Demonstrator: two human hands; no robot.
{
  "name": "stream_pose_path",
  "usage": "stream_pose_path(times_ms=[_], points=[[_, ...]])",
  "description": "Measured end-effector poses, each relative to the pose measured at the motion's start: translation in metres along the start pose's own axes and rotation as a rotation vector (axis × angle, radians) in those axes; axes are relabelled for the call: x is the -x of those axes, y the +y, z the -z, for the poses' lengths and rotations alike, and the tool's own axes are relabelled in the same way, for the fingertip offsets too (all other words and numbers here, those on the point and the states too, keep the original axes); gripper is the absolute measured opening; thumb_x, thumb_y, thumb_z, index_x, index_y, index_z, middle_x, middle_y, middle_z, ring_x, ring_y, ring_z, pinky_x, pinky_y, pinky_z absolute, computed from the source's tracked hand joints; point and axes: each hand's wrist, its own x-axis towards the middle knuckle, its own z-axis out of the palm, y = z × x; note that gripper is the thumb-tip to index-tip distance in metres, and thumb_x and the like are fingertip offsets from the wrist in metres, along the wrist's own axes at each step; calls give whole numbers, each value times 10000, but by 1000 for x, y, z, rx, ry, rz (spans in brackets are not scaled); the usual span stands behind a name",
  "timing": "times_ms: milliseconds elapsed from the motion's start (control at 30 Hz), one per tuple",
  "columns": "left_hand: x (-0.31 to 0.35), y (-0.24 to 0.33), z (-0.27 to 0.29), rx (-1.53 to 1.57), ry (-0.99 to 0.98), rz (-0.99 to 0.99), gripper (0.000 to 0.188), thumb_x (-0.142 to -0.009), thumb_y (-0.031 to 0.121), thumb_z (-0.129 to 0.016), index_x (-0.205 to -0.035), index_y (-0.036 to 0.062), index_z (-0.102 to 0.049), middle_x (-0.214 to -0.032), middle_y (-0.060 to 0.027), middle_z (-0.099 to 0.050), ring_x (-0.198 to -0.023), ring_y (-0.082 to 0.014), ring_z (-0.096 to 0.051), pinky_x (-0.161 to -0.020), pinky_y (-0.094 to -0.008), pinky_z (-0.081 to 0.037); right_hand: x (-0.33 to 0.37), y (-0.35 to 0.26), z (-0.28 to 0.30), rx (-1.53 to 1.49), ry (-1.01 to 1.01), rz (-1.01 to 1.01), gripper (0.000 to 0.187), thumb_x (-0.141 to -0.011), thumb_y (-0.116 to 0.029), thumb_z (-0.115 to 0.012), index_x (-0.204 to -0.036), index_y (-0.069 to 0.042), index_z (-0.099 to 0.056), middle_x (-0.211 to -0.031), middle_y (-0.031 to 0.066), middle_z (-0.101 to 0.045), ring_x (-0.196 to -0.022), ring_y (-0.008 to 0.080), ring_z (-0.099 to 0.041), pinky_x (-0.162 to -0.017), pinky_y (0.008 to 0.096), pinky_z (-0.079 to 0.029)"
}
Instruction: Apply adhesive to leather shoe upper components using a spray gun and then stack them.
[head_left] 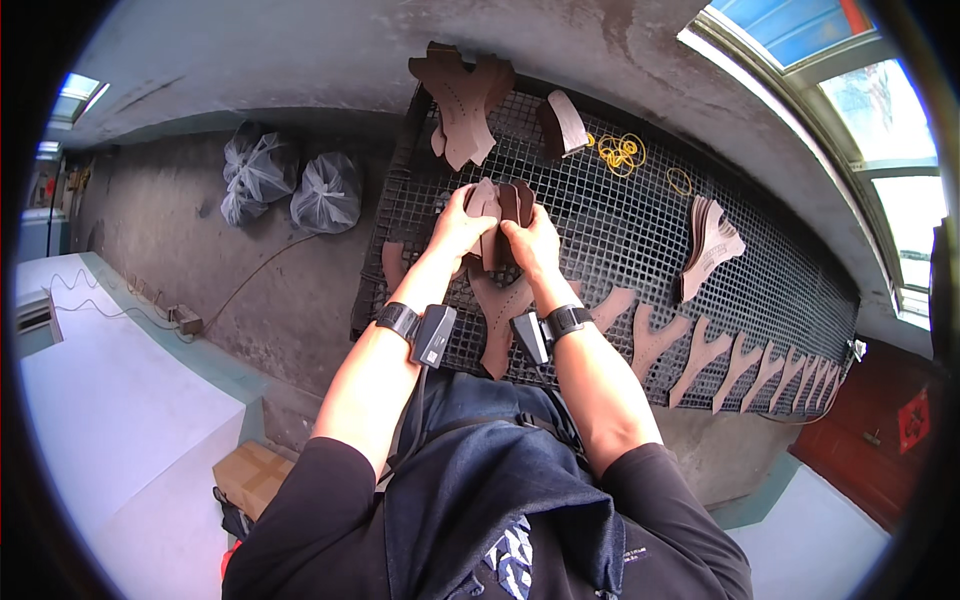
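Note:
Above the black mesh rack, both my hands grip a bundle of brown, leather-like cut pieces. My left hand closes around its left side, thumb on top. On the right, my right hand pinches the darker, fanned part, fingers curled. Under the bundle, a flat Y-shaped brown piece lies on the mesh, partly hidden by my hands. Beyond my hands stands a thick stack of similar brown pieces. The lower ends of the held pieces are partly covered by my fingers.
The black mesh rack carries a curved stack, yellow rubber bands, another stack of brown pieces, and a row of Y-shaped pieces along its near edge. Grey plastic bags sit on the floor at left, near a cable.

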Motion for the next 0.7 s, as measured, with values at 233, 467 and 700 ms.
stream_pose_path(times_ms=[233, 467, 700], points=[[-6, -9, 8, 230, -194, 109, 502, -805, 48, -701, -1286, -1, -567, -1142, -111, -667, -1036, -211, -647, -895, -351, -530, -9, 3, 13, -632, -322, -247, 360, -813, -109, -749, -1150, -12, -667, -1025, 81, -715, -866, 147, -672, -805, 294, -543], [-3, 3, 0, 178, -154, 189, 388, -843, -15, -617, -1230, 10, -604, -1129, -103, -676, -1029, -202, -662, -923, -350, -544, -12, 8, 31, -721, -358, -383, 293, -799, -121, -756, -1069, -24, -692, -947, 77, -719, -788, 172, -693, -745, 325, -569], [3, -5, 24, 419, -61, 190, 388, -859, -56, -582, -1243, -3, -587, -1151, -128, -679, -1047, -249, -677, -926, -383, -550, -9, 26, 64, -926, -235, -389, 302, -809, -101, -757, -1084, -20, -662, -945, 82, -705, -771, 196, -708, -702, 346, -618]])
